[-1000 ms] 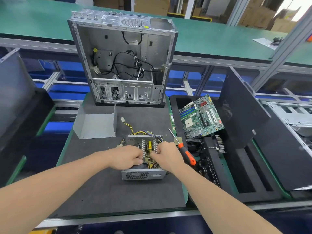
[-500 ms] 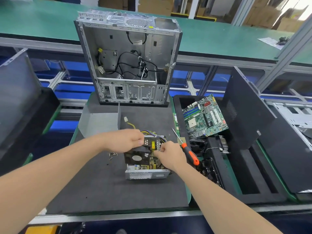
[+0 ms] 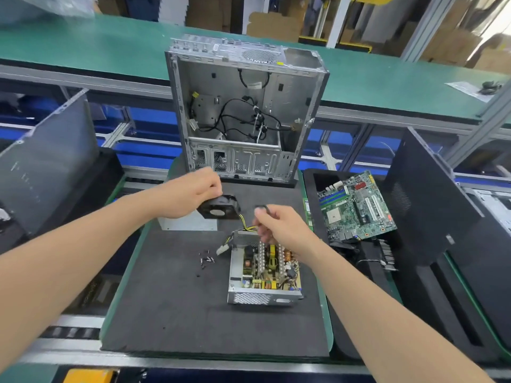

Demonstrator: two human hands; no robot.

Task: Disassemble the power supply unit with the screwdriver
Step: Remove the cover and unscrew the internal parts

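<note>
Left hand [image 3: 190, 196] is gripping black fan [image 3: 219, 209]; right hand [image 3: 282, 228] is pinching blurred black wire [image 3: 262, 207] above power supply unit [image 3: 262, 275].

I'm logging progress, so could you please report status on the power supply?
Left hand grips the fan. Right hand pinches a black lead. Power supply unit open, board exposed, loose screws beside it. Nothing blocking.

Counted were 1 power supply unit [image 3: 262, 272] | 1 fan [image 3: 219, 207] | 1 computer case [image 3: 243, 106] | 1 motherboard [image 3: 356, 208] | 1 metal cover [image 3: 188, 223] | loose screws [image 3: 206, 259]: too small to count
</note>
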